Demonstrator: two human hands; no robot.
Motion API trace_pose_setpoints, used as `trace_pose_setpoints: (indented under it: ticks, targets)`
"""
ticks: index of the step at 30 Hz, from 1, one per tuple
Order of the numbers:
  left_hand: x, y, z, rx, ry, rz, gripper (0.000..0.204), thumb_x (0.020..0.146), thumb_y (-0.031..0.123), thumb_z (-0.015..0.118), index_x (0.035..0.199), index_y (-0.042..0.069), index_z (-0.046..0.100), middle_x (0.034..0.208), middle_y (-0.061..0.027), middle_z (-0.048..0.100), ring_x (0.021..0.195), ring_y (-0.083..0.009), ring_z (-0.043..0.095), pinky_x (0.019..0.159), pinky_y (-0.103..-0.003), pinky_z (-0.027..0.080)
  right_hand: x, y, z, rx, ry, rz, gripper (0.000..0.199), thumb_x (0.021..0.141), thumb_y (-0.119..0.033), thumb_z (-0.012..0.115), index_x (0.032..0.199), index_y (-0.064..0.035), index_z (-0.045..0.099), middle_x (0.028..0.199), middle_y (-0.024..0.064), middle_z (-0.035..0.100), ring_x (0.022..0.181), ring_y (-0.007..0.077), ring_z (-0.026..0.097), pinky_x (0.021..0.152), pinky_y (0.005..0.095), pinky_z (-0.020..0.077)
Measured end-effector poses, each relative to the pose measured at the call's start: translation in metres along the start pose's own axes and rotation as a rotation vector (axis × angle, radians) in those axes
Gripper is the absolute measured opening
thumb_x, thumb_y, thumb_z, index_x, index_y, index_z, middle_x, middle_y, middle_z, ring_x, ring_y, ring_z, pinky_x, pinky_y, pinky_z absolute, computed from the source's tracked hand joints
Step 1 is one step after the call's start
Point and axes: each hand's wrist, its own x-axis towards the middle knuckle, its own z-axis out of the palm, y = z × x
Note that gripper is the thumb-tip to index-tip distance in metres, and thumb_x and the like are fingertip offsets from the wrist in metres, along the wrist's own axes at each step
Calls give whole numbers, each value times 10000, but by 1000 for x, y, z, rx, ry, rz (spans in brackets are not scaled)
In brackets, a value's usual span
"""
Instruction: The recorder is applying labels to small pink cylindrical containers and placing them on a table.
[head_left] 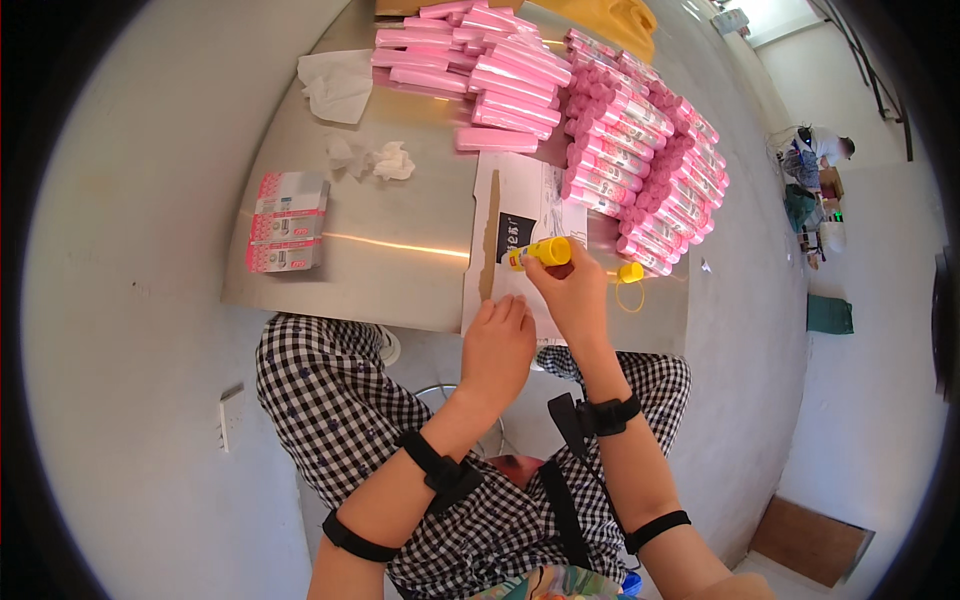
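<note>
My right hand [574, 298] grips a yellow glue stick [548, 253], its tip tilted down to the left over a white printed cardboard sheet [540, 190]. A bare brown strip [489, 240] runs along the sheet's left side. On the near part of the sheet rests my left hand [500, 345], fingers stretched out and lying flat, with nothing visible in them. Right of the right hand, a yellow cap [630, 272] stands on the metal table [400, 285], beside a thin yellow ring [630, 297].
Pink wrapped packs [480, 70] lie heaped at the far side. Stacked pink tubes [610, 150] fill the right. Pink-and-white boxes [287, 222] stand left, near crumpled tissue [392, 161] and a white sheet of tissue [336, 85]. A yellow jug [620, 22] is behind; another person [815, 150] sits far right.
</note>
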Motion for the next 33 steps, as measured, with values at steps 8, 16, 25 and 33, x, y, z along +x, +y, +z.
trace_pose_setpoints:
  ticks: [8, 16, 25, 33]
  targets:
    - [1, 0, 2, 4, -3, 16, 289, 728, 75, 553, 988, -28, 625, 1070, -99, 609, 1044, -215, 551, 889, -334, 407, 1, 34, -47, -168, 100, 52, 286, 728, -185, 752, 858, 31, 618, 653, 90, 613, 556, 143, 573, 530, 286, 459]
    - [3, 3, -22, -163, -95, 27, 444, 679, 65, 621, 1117, 12, 569, 1198, -128, 549, 1089, -266, 520, 976, -400, 362, -68, 46, -132, 999, 192, 459, 424, 857, -82, 630, 1260, -48, 504, 969, 135, 654, 745, 162, 640, 575, 214, 477]
    - [14, 111, -162, -389, -471, 135, 443, 683, 58, 664, 1118, 40, 580, 1117, -116, 598, 969, -300, 558, 866, -396, 439, -117, 97, -172, 1491, 278, 330, 309, 905, -142, 554, 1194, -84, 462, 1027, 181, 572, 848, 192, 555, 635, 233, 470]
    - [37, 231, -220, -279, -342, 436, 303, 773, 130, 609, 1059, 30, 617, 914, -135, 635, 740, -227, 586, 695, -322, 478, -75, 131, -183, 1283, 270, 288, 348, 923, -171, 544, 1215, -12, 441, 1203, 116, 547, 1091, 195, 506, 899, 301, 406]
